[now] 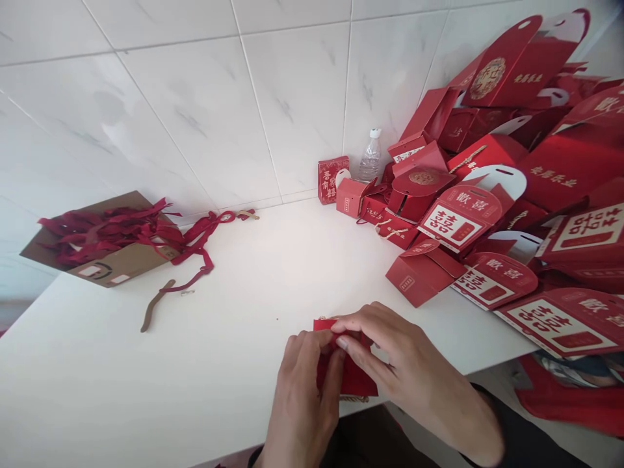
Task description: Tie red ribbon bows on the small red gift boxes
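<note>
A small red gift box [359,380] with twisted gold rope handles [355,398] lies at the table's front edge, partly covered by my hands. My left hand [305,383] bends over its left side, fingers closed in a pinch. From the right, my right hand [390,348] pinches at the same spot, thumb and fingertips close to the left ones. Between the fingertips shows a bit of dark red ribbon [331,339], mostly hidden by the fingers.
A cardboard box [110,270] of crimson ribbons stands at the left, some trailing onto the white table [219,370]. A brown strip [155,309] lies nearby. Many red gift boxes [448,224] pile up at the right. A clear bottle [371,159] stands by the tiled wall.
</note>
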A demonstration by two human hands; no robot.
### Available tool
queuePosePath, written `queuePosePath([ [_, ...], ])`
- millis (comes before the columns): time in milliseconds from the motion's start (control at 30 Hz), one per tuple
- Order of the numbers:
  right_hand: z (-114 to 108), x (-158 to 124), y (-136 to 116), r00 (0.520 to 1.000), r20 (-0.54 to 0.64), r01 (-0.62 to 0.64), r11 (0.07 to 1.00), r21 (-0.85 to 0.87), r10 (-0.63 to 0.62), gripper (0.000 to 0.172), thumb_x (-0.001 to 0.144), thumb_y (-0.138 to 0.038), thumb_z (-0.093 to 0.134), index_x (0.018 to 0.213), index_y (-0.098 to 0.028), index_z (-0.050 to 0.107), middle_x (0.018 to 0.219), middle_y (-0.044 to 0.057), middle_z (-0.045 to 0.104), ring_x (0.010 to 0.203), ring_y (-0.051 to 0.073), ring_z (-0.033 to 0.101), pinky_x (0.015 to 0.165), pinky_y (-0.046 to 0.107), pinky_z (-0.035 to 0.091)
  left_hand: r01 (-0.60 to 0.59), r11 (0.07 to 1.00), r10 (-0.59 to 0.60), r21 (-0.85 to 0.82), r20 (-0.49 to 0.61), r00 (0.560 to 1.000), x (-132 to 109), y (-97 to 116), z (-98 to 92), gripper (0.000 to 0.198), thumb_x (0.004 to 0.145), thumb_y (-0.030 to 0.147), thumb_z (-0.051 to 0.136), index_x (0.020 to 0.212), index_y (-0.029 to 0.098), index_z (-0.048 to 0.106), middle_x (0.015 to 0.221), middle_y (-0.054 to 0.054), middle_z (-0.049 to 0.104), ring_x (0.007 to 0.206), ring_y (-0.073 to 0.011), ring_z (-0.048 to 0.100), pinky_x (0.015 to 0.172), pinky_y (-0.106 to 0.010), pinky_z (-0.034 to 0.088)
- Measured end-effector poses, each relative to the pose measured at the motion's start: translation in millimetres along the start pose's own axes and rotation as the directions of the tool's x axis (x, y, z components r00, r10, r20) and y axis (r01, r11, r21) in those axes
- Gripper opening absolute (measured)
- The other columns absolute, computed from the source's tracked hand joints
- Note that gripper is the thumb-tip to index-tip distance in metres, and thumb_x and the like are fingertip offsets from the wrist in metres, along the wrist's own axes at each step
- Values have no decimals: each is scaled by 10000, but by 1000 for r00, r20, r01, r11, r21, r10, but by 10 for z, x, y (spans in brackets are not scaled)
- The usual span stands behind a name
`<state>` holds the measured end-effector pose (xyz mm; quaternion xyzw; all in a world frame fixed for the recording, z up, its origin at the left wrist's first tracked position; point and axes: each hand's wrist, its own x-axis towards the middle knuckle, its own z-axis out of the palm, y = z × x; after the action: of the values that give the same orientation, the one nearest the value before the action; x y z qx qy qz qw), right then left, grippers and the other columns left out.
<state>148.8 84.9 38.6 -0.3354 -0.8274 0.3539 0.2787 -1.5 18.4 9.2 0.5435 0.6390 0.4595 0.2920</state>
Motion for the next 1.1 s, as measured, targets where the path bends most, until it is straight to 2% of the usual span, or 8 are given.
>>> queuePosePath([
  [200,-7,25,13,996,-27,-86,996,21,87,129,1043,-231,487,1047,-264,612,1052,20,680,984,189,647,861,326,524,184,966,-180,-180,35,983,24,-52,-21,263,924,431,594,1102,243,639,1085,-81,714,876,-199,680,737,-310,547],
  [300,-47,8,35,984,-26,-176,984,22,176,123,1017,-270,538,1111,-283,616,1067,1,698,935,172,670,822,293,540,221,957,-205,-190,97,974,51,-52,-31,307,944,470,555,1010,212,707,979,-77,717,822,-186,659,720,-290,535],
  [400,-118,-2,63,979,-43,-200,979,-23,199,91,997,-291,556,1019,-283,644,973,-19,711,826,157,674,745,270,542,293,897,-303,-330,21,953,39,-12,21,351,914,515,593,843,188,696,745,-35,661,702,-164,607,630,-249,500],
  [567,-195,-23,87,980,-94,-191,966,-174,177,157,985,-322,534,902,-260,651,876,-5,715,703,168,662,615,281,509,296,783,-442,-547,-155,884,-12,75,200,380,869,541,643,818,167,689,833,-72,718,767,-186,652,696,-269,538],
  [700,-207,-94,56,973,-135,-218,945,-244,189,184,963,-371,546,864,-253,646,764,5,704,603,185,641,502,285,445,290,761,-473,-580,-191,860,-19,91,276,380,836,546,685,832,166,700,778,-55,714,721,-174,644,670,-263,531],
  [800,-210,-132,-15,970,-51,-242,957,-160,237,151,938,-352,577,840,-265,653,728,-17,699,560,166,628,481,263,439,321,768,-490,-554,-187,851,-27,81,291,384,825,548,698,868,167,725,742,-40,703,698,-171,635,649,-262,517],
  [900,-200,-111,-93,950,110,-292,956,-8,291,75,923,-312,613,891,-293,677,763,-51,709,571,135,634,490,223,458,318,806,-457,-499,-184,870,-45,66,303,376,832,534,695,966,187,757,828,-53,737,785,-204,676,744,-306,539],
  [1100,-116,46,-145,954,137,-290,937,196,267,67,965,-254,601,996,-286,651,892,-58,721,752,116,671,645,185,514,210,888,-285,-409,-130,950,-99,36,321,307,891,462,633,1061,237,754,1047,-87,746,999,-266,673,842,-375,542],
])
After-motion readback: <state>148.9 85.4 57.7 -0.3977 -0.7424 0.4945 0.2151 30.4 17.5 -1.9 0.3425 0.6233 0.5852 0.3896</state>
